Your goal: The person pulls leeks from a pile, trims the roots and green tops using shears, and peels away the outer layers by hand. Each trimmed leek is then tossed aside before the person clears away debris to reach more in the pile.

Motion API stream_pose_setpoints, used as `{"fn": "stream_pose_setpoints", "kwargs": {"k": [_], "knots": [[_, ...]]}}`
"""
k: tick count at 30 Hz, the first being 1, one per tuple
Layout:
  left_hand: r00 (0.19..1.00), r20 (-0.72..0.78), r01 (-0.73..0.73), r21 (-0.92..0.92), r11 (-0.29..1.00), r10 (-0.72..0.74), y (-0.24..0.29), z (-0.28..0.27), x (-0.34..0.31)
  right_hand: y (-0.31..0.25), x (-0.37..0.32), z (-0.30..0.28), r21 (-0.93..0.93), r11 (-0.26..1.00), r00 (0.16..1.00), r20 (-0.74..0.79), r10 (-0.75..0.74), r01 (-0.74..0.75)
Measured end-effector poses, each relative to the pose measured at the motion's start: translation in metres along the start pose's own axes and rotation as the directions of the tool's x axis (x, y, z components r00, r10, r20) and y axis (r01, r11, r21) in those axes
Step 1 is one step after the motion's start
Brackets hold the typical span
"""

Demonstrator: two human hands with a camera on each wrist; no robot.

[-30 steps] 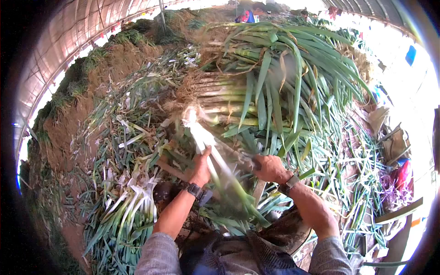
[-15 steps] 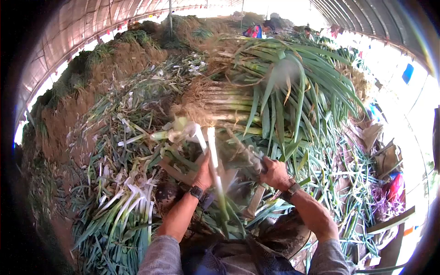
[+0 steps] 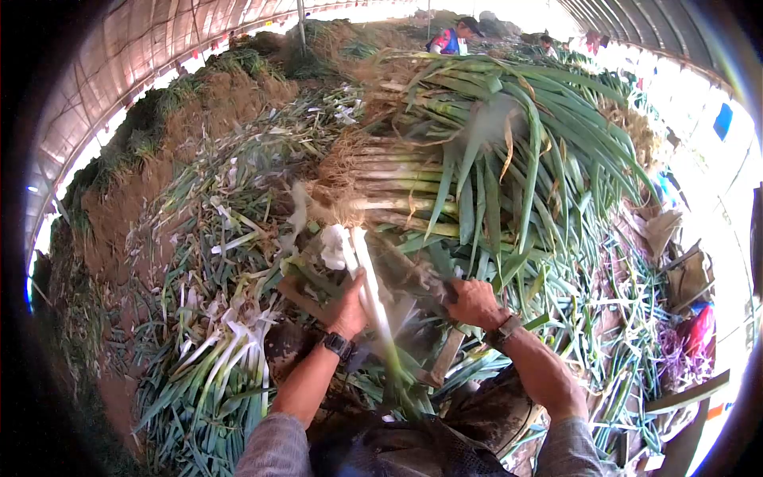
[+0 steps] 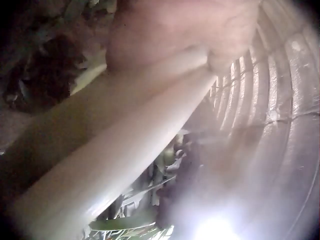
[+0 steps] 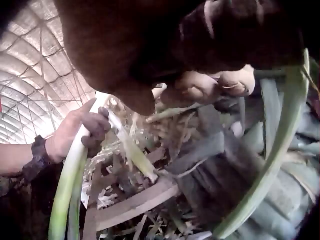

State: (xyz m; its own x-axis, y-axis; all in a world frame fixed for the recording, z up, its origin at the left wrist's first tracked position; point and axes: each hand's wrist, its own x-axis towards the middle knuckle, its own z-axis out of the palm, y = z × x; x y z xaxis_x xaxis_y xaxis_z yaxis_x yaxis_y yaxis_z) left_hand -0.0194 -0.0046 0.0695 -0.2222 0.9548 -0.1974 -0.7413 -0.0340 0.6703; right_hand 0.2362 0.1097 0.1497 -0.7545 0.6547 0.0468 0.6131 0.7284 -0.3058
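Upright before the body, a white-stemmed leek [image 3: 372,298] is held in my left hand [image 3: 347,308], fingers wrapped round its shaft. Close up in the left wrist view, the pale stem [image 4: 125,145] runs out of the grip. A loose, whitish skin [image 3: 334,247] hangs at its root end, and a blurred strip of peel [image 3: 299,213] is up to its left. To the right of the leek, my right hand [image 3: 475,302] grips a dark-handled tool [image 3: 439,288]; its front part is blurred and points toward the leek. In the right wrist view the curled fingers [image 5: 235,82] hide the handle.
A big stack of unpeeled leeks [image 3: 405,179] lies ahead, roots to the left. Peeled leeks [image 3: 230,342] are piled at the left. Cut leaves and peelings [image 3: 262,167] cover the ground. Wooden bars [image 3: 447,358] stand between the knees. Another person [image 3: 453,38] is at the back.
The leek has shifted from a slant to nearly upright, its loose skin swinging at the top and a strip of peel now up to the left. Both hands keep their holds.
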Motion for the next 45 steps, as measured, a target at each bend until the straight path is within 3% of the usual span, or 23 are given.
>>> {"fn": "stream_pose_setpoints", "kwargs": {"k": [3,4,7,11,15,17,19,23,26,28,31,32,35,36,39,41,43,45], "knots": [[0.991,-0.126,-0.032,0.071,0.997,0.041,0.000,0.013,-0.008,0.001,0.000,-0.003,0.024,1.000,0.998,-0.056,-0.003,0.004],[0.998,-0.045,0.038,-0.004,0.999,-0.038,0.000,0.011,-0.008,0.006,0.001,0.003,0.025,0.999,0.997,-0.076,-0.034,0.036],[0.999,0.028,0.033,-0.027,0.999,-0.032,-0.002,0.012,-0.007,0.016,0.000,0.010,0.014,0.997,0.993,-0.099,-0.071,0.073],[0.998,-0.056,0.027,0.040,0.999,-0.025,-0.012,0.001,-0.002,0.009,-0.002,0.001,-0.015,0.999,0.986,-0.160,-0.040,0.038],[0.994,0.065,0.091,0.021,0.996,-0.092,-0.002,0.014,-0.012,0.009,-0.004,0.012,-0.058,0.996,0.997,-0.027,-0.071,0.069],[0.998,0.036,0.055,0.025,0.998,-0.056,-0.001,0.019,-0.015,0.008,-0.005,0.010,-0.066,0.995,0.997,0.018,-0.072,0.073],[0.998,-0.027,0.052,-0.009,0.999,-0.052,0.000,0.017,-0.016,0.001,-0.009,0.004,0.018,0.994,0.983,-0.149,-0.103,0.107],[0.997,-0.066,0.040,0.079,0.996,-0.035,0.004,0.018,-0.019,-0.010,-0.007,0.000,0.100,0.994,0.999,-0.034,-0.029,0.032],[0.991,-0.131,0.010,0.108,0.994,0.004,-0.007,0.003,-0.012,-0.012,-0.007,0.005,-0.024,1.000,0.998,0.055,0.007,-0.006],[0.979,-0.173,-0.079,0.163,0.984,0.107,-0.013,0.004,-0.009,-0.018,-0.008,0.001,0.111,0.991,0.995,-0.082,-0.059,0.068],[0.978,-0.202,-0.011,0.187,0.982,0.049,-0.010,0.000,-0.012,-0.030,-0.010,0.003,0.080,0.977,0.976,-0.110,-0.189,0.199],[0.971,-0.239,0.020,0.192,0.981,0.027,-0.007,-0.001,-0.012,-0.033,-0.007,0.005,0.073,0.993,0.996,-0.020,-0.092,0.093],[0.973,-0.222,-0.013,0.194,0.981,0.056,-0.015,-0.011,-0.004,-0.038,-0.005,-0.002,0.108,0.988,0.991,-0.094,-0.100,0.110],[0.973,-0.194,-0.084,0.203,0.976,0.124,-0.018,-0.011,-0.004,-0.035,-0.002,0.004,0.106,0.988,0.990,-0.093,-0.103,0.113],[0.972,-0.227,-0.010,0.235,0.972,0.065,-0.015,-0.005,-0.007,-0.027,0.003,0.021,0.027,0.994,0.994,0.024,-0.103,0.102],[0.969,-0.234,-0.031,0.220,0.975,0.084,-0.013,0.004,-0.013,-0.026,0.005,0.014,0.023,1.000,0.999,0.037,0.009,-0.009],[0.964,-0.243,-0.061,0.202,0.977,0.110,-0.010,-0.003,-0.007,-0.021,0.003,0.017,0.042,0.999,1.000,-0.002,-0.031,0.031],[0.980,-0.157,-0.099,0.157,0.983,0.124,-0.004,-0.016,0.001,-0.016,-0.001,0.019,0.064,0.995,0.997,-0.033,-0.069,0.071]]}}
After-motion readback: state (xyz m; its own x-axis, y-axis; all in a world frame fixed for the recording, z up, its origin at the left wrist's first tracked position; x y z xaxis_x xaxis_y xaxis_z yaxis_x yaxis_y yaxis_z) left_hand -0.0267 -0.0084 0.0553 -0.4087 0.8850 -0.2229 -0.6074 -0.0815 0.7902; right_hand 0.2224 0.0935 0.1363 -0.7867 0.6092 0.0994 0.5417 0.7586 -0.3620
